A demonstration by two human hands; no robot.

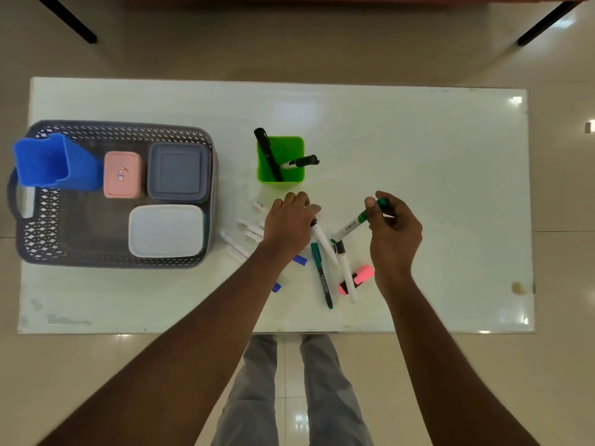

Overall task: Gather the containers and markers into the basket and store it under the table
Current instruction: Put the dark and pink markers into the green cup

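A dark perforated basket (pixel 116 262) sits at the table's left, holding a blue cup (pixel 48 162), a pink box (pixel 122 174), a grey box (pixel 178 172) and a white box (pixel 165 230). A green cup (pixel 280 159) stands mid-table with two black markers (pixel 269 152) in it. Several loose markers (pixel 323 278) and a pink highlighter (pixel 362 275) lie in front of it. My right hand (pixel 394 230) holds a green-capped marker (pixel 352 225) lifted off the table. My left hand (pixel 289 220) rests palm down on the pile, fingers around a white marker (pixel 323 241).
The white table (pixel 434 156) stands on a tiled floor (pixel 289 43). Black legs of other furniture (pixel 72 22) show at the far corners. My legs in grey trousers (pixel 257 397) are below the near table edge.
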